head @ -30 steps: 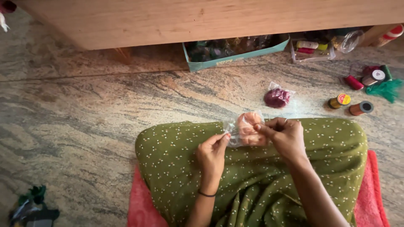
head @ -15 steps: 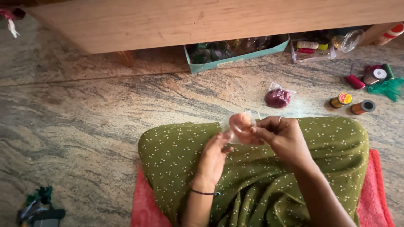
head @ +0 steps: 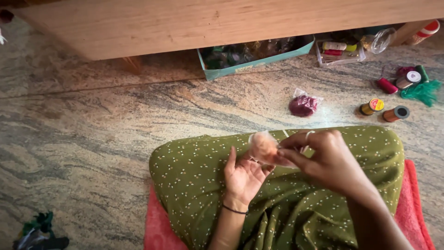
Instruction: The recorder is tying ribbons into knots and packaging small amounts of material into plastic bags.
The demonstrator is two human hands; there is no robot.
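Small clear bag (head: 264,148) with pale orange contents above lap, between both hands. Right hand (head: 323,159) fingers pinch bag from right side. Left hand (head: 243,175) just below, palm up, fingers open, nearer underside.

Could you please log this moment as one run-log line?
right hand: pinching small clear bag | left hand: open, palm up beneath bag | lap: green dotted fabric

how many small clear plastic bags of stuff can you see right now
2. One small bag with pale orange contents is pinched by the right hand above the open left hand. One with dark maroon contents lies on the floor. More may be hidden in the boxes.
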